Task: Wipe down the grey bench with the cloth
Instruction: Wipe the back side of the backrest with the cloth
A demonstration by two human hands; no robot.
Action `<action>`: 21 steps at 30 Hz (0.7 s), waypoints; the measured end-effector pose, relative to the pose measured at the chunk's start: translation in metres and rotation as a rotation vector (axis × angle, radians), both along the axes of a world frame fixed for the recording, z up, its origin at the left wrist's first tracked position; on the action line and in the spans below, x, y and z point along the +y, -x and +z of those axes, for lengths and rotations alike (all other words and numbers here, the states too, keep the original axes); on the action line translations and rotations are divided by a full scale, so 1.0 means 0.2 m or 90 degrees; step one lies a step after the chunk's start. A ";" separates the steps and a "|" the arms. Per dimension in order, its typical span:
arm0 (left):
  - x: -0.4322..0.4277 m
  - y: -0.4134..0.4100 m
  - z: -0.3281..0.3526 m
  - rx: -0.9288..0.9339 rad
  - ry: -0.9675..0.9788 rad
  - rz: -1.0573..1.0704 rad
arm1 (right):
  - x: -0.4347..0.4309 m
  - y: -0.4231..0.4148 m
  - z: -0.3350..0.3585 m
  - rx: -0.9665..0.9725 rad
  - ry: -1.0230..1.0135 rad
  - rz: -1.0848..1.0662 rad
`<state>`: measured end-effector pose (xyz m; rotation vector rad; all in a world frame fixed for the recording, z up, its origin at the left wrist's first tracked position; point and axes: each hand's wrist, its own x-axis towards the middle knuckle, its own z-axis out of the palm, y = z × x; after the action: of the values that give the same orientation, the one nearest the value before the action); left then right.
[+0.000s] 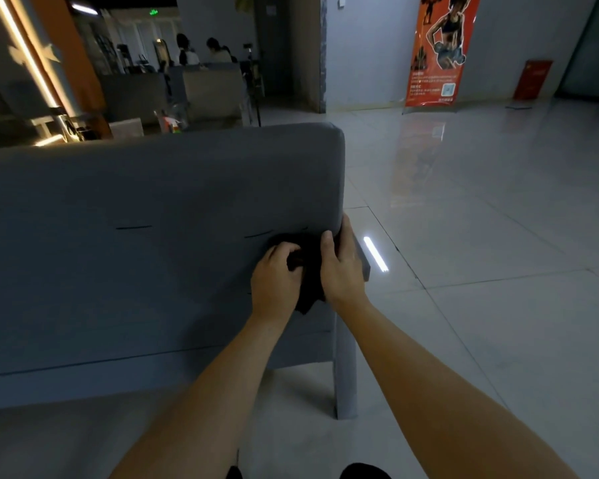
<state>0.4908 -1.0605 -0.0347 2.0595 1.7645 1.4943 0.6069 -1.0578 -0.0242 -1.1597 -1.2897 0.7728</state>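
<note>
Two bare forearms reach forward from the bottom of the view, and both hands meet on a dark cloth (308, 267) at the right end of the grey bench (135, 271). Left hand (274, 281) has its fingers curled down into the bunched fabric, gripping a fold of it, knuckles up. Right hand (341, 267) lies just beside it, touching the same cloth, its fingers bent over the top of the fabric and its thumb side running along the bench's right edge. Between the two hands the cloth is crumpled, and a loose corner hangs below the wrists against the seat. Whether the cloth is pressed flat on the seat or against the foot of the backrest cannot be told, since the dim light blurs the seam there. Below the right wrist a grey bench leg (344, 378) stands on the pale tiled floor (481, 271). Just right of the right hand a bright strip of light (375, 254) is mirrored on the tiles. Above the hands rises the padded backrest (187, 174), with two short dark marks left of the cloth. Far beyond and right of the hands an orange banner (436, 53) stands by the wall, with a red box (532, 79) farther right. Far beyond and left, people (201, 51) sit behind a counter.
</note>
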 end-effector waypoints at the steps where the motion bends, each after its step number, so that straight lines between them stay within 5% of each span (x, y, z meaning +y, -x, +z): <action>1: 0.00 0.00 0.00 -0.008 0.009 -0.003 | 0.00 0.00 0.00 0.001 -0.003 -0.001; 9: -0.06 -0.08 0.23 -0.250 0.007 -0.004 | 0.00 -0.01 0.02 -0.019 0.014 -0.001; 21: -0.01 -0.09 0.12 -0.373 0.111 0.090 | -0.02 -0.01 0.01 -0.005 0.004 0.014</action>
<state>0.5089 -1.0625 -0.0105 1.2565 1.7327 1.6791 0.6096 -1.0627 -0.0223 -1.1568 -1.3096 0.7905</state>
